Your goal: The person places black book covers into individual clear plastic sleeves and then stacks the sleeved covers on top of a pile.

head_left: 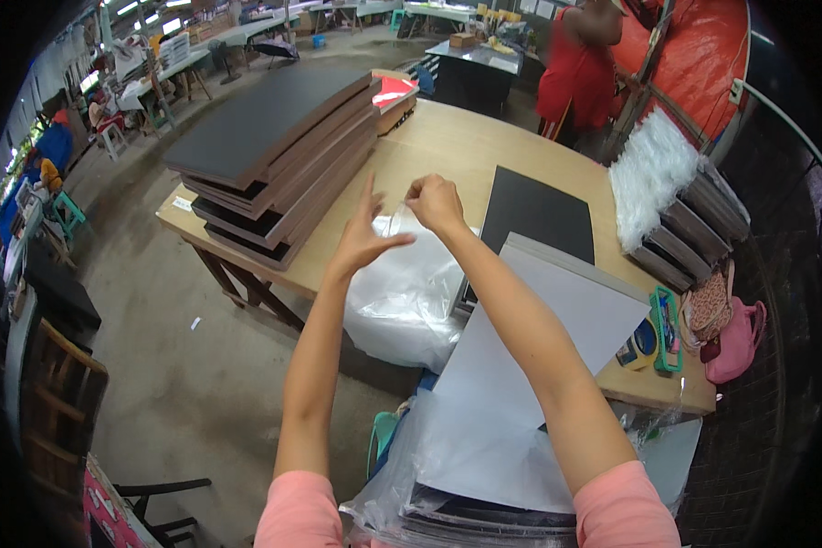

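Both arms reach forward over a wooden table. My left hand (365,237) is open, thumb and fingers spread apart, above the near edge of a pile of clear plastic bags (402,310). My right hand (438,203) is closed in a pinch just right of it, and a thin bit of clear plastic seems to run down from its fingertips. The pile hangs partly over the table's front edge. Beside my right forearm lies a white sheet or board (511,365) on a plastic-wrapped stack. A black board (539,215) lies flat behind it.
A tall stack of dark boards (274,137) stands at the table's left. On the right are a green tray of small items (667,329), a tape roll (644,338), a pink bag (738,342) and plastic-covered boards (653,173). A person in red (580,73) stands beyond the table.
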Demonstrator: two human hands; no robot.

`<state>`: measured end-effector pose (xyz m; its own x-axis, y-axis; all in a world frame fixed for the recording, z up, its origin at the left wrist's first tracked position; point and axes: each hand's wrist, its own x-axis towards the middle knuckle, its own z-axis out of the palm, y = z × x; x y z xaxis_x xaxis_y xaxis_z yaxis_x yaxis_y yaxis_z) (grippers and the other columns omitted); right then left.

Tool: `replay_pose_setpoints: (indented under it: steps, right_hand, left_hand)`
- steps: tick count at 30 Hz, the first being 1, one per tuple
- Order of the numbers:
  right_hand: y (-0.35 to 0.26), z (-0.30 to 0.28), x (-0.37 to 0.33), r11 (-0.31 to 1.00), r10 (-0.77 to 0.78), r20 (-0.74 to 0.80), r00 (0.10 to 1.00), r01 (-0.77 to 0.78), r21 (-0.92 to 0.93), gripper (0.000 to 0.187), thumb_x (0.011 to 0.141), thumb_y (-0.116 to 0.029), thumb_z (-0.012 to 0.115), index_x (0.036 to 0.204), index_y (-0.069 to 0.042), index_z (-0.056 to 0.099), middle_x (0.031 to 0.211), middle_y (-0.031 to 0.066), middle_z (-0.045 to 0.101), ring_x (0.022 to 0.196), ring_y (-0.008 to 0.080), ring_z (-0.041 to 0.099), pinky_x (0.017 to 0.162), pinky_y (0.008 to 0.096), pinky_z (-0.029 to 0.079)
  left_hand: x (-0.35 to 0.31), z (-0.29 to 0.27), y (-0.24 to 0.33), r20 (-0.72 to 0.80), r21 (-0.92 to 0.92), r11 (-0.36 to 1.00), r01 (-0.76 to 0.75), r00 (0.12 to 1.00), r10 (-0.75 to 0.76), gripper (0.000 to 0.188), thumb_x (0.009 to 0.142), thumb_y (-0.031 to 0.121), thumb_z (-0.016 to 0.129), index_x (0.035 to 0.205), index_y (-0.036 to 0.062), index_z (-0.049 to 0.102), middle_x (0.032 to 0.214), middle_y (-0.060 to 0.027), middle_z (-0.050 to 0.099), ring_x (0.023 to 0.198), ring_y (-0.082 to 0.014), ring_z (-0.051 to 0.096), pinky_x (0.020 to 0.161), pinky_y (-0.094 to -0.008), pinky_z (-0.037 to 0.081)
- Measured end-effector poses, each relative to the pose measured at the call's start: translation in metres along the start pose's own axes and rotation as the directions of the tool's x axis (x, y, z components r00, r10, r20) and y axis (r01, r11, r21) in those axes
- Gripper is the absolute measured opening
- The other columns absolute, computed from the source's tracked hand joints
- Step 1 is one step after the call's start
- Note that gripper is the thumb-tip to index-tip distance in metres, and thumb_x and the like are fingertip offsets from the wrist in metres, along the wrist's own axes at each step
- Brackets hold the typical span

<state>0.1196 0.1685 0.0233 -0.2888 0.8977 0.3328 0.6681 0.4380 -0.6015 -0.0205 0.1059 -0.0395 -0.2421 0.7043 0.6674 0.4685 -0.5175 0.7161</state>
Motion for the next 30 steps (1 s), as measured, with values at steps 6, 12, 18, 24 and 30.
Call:
replay_pose_setpoints:
  steps: [6,12,18,24,30]
  right_hand:
    - [-0.012,-0.003,-0.005,0.994,0.005,-0.122,0.992,-0.018,-0.104,0.008,0.072,-0.006,0.061,0.074,-0.007,0.069,0.078,0.0182,0.066,0.08,0.0354,0.065,0.071,0.0454,0.051]
    - [-0.021,-0.004,-0.014,0.919,-0.167,-0.113,0.98,0.113,-0.378,0.015,0.075,-0.006,0.057,0.087,-0.003,0.066,0.085,0.0184,0.066,0.083,0.0343,0.064,0.072,0.0444,0.05]
    - [-0.037,-0.056,-0.062,0.889,-0.449,0.87,0.203,0.003,0.458,0.034,0.094,-0.027,0.052,0.1,0.004,0.063,0.089,0.014,0.067,0.087,0.0211,0.063,0.074,0.0325,0.049]
    - [-0.02,-0.169,-0.151,0.467,-0.884,0.44,-0.155,-0.299,0.832,0.032,0.083,-0.023,0.069,0.102,0.002,0.064,0.083,0.0113,0.068,0.076,0.0195,0.066,0.08,0.0354,0.05]
    - [0.058,-0.23,-0.219,0.474,-0.752,0.616,0.234,-0.456,0.753,0.03,0.08,-0.019,0.072,0.099,0.003,0.065,0.085,0.0114,0.069,0.083,0.0221,0.066,0.108,0.0463,0.025]
  left_hand:
    - [0.011,0.0,0.005,0.107,0.157,0.938,0.309,0.939,-0.328,0.053,0.075,0.012,0.074,0.122,-0.0012,0.053,0.061,-0.0015,0.062,0.049,-0.0122,0.055,0.055,-0.0249,0.046]
    - [-0.014,0.032,0.01,0.719,-0.625,-0.022,0.781,0.564,-0.406,0.05,0.09,0.051,0.052,0.089,0.0027,0.062,0.08,-0.0058,0.064,0.065,-0.012,0.055,0.057,-0.023,0.042]
    - [-0.002,-0.107,0.08,0.964,-0.18,0.808,0.561,0.264,0.031,0.048,0.088,0.045,0.06,0.098,-0.0027,0.064,0.09,-0.0056,0.064,0.08,-0.012,0.054,0.072,-0.0279,0.046]
    - [-0.074,-0.096,0.152,0.611,-0.772,0.347,0.533,0.772,0.174,0.063,0.086,0.043,0.062,0.128,-0.0004,0.045,0.121,-0.0176,0.053,0.108,-0.0264,0.053,0.091,-0.0406,0.044]
    - [-0.093,-0.035,0.152,0.752,-0.567,0.08,0.82,0.475,0.458,0.056,0.094,0.045,0.047,0.133,0.005,0.041,0.104,-0.0099,0.059,0.087,-0.0137,0.058,0.09,-0.0406,0.046]
